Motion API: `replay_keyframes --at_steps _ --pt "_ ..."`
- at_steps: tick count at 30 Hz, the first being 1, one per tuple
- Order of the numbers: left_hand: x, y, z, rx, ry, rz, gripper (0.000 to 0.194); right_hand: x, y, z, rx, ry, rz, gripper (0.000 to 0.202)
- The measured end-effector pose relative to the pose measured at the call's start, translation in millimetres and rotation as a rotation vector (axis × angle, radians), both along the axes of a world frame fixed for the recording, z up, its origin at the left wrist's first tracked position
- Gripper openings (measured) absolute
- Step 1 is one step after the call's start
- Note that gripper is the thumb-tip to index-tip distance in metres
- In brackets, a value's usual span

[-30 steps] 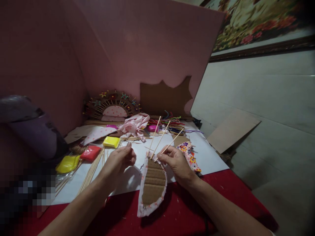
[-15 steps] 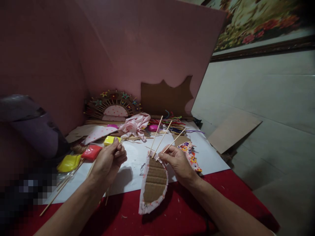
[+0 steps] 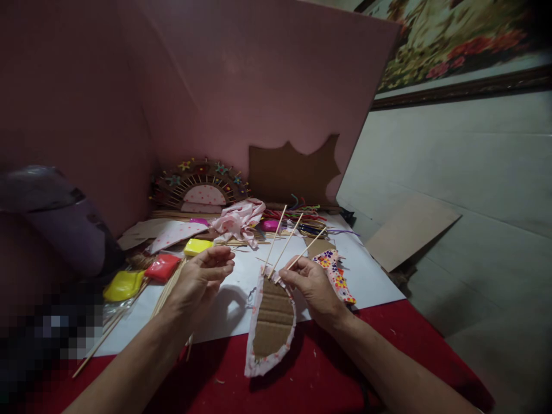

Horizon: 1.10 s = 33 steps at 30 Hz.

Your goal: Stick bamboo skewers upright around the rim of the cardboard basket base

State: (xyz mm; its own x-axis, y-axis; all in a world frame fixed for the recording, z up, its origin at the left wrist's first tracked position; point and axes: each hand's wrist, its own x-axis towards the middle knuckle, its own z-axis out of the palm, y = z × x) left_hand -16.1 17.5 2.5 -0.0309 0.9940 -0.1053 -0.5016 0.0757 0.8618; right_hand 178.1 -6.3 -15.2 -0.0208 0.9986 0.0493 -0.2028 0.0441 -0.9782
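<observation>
A half-round cardboard piece (image 3: 272,322), edged with pink patterned cloth, hangs upright over the front of the table. Three thin sticks (image 3: 284,247) fan out from its upper edge. My right hand (image 3: 308,287) pinches the rightmost stick near its lower end, beside the cloth edge. My left hand (image 3: 204,282) is raised to the left of the piece, fingers apart and curved, holding nothing. Behind it on the white sheet lies a yellow packet (image 3: 198,247).
Red packet (image 3: 162,267), another yellow packet (image 3: 123,286) and sticks lie left. Crumpled pink cloth (image 3: 239,221) and a decorated half-round fan (image 3: 200,187) are behind. Flowered cloth (image 3: 336,276) lies right. Brown jagged cardboard (image 3: 293,172) leans at the back.
My left hand has opened its fingers and moved slightly right, toward the cardboard piece. My right hand keeps its pinch on the stick.
</observation>
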Motion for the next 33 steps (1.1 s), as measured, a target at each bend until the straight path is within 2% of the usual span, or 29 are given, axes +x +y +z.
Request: replay_keyframes --at_steps 13,24,27,30,33 --pt "-2.4 -1.8 -2.7 -0.021 0.004 -0.055 0.027 -0.2 0.3 -0.7 0.017 -0.03 -0.003 0.017" --pt "-0.3 -3.0 -2.9 0.016 -0.038 -0.194 0.002 -0.4 -0.6 -1.0 0.012 -0.041 -0.01 0.016" --pt "-0.7 -4.3 -1.8 0.007 -0.049 -0.204 0.009 -0.5 -0.7 -0.5 0.008 -0.04 -0.005 0.017" --pt "-0.5 -5.1 0.5 0.014 -0.064 -0.229 0.005 -0.6 -0.6 -0.1 0.013 -0.052 -0.006 0.017" --pt "0.7 -5.5 3.4 0.041 -0.087 -0.276 0.015 -0.3 -0.5 -0.3 0.014 -0.059 -0.01 0.017"
